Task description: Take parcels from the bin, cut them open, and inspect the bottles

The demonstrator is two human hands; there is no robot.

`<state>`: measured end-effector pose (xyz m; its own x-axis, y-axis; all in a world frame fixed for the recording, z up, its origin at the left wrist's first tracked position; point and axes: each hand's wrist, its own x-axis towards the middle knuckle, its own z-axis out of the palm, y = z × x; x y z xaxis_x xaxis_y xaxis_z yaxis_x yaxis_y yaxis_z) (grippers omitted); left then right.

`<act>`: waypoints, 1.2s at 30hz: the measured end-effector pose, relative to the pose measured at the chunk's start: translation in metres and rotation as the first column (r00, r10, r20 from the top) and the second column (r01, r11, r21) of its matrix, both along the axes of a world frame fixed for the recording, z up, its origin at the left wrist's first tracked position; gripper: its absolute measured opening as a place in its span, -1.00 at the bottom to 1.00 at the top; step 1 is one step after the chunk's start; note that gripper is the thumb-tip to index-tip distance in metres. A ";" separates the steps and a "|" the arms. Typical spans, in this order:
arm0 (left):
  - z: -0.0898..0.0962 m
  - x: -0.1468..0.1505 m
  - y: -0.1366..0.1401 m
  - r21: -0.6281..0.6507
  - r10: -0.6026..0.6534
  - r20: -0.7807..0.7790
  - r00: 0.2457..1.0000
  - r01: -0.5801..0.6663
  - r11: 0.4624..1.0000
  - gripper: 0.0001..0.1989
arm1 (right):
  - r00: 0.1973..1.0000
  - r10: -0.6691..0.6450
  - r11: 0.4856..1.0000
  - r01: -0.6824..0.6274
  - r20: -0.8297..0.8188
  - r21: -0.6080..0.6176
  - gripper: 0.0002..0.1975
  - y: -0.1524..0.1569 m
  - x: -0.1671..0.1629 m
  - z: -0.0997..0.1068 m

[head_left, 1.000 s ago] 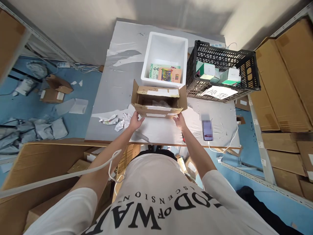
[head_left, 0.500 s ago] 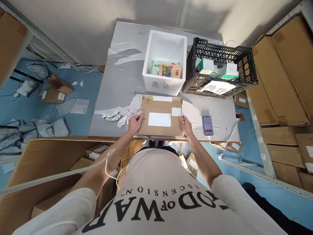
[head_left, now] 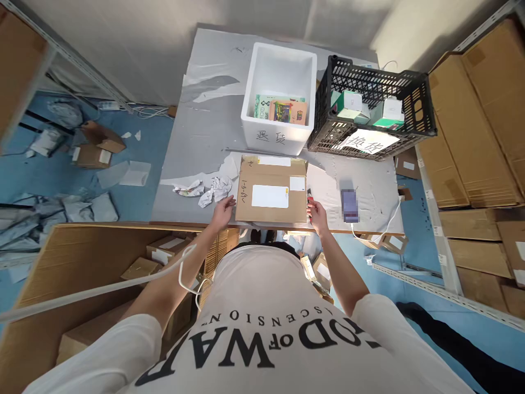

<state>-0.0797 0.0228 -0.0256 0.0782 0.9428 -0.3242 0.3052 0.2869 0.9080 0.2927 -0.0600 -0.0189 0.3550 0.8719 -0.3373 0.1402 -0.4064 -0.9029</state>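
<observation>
A flat brown cardboard box [head_left: 266,214] with white labels and handwriting lies on the grey-covered table [head_left: 205,126] near its front edge. Just off the box's left side is my left hand [head_left: 223,212], its fingers stretched toward the cardboard and holding nothing. At the right side, my right hand [head_left: 318,215] has its fingers curled on a slim red and black tool [head_left: 310,201] lying along the box edge. The fingers partly hide this tool, so its exact kind is unclear. Crumpled paper [head_left: 217,190] lies left of the box.
Behind the box stand a white foam bin [head_left: 276,138] with colourful packs and a black plastic crate [head_left: 371,123] holding green-white boxes. A phone [head_left: 349,206] on a white cable lies at right. A large open carton [head_left: 53,284] stands left of my body.
Both hands have let go of the box's sides. My left hand has moved slightly left and opened; my right hand has shifted right and down, onto the red and black tool.
</observation>
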 end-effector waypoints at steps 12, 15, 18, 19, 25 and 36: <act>0.036 0.015 -0.041 0.086 -0.133 0.009 0.991 0.132 0.988 -0.40 | 0.977 0.212 0.973 -0.208 -0.025 0.102 -0.51 -0.024 -0.028 0.032; 0.076 0.023 -0.025 0.153 0.006 -0.093 0.996 0.008 0.988 -0.50 | 0.980 0.132 0.984 -0.147 0.147 0.098 -0.62 -0.010 -0.028 0.067; 0.106 0.030 -0.003 0.223 0.067 -0.287 0.956 -0.002 0.975 -0.56 | 0.929 0.099 0.992 -0.120 0.357 0.036 -0.67 0.009 -0.028 0.100; 0.113 0.032 0.005 0.240 0.071 -0.343 0.936 0.014 0.971 -0.55 | 0.909 0.108 0.992 -0.124 0.403 0.013 -0.67 0.016 -0.028 0.108; 0.134 0.044 0.057 0.202 0.045 -0.514 0.857 0.070 0.977 -0.48 | 0.846 0.192 0.978 -0.122 0.498 -0.170 -0.58 0.060 -0.026 0.125; 0.132 0.062 0.093 0.017 -0.125 -0.583 0.803 0.166 0.986 -0.40 | 0.783 0.307 0.928 -0.121 0.541 -0.353 -0.44 0.075 -0.009 0.126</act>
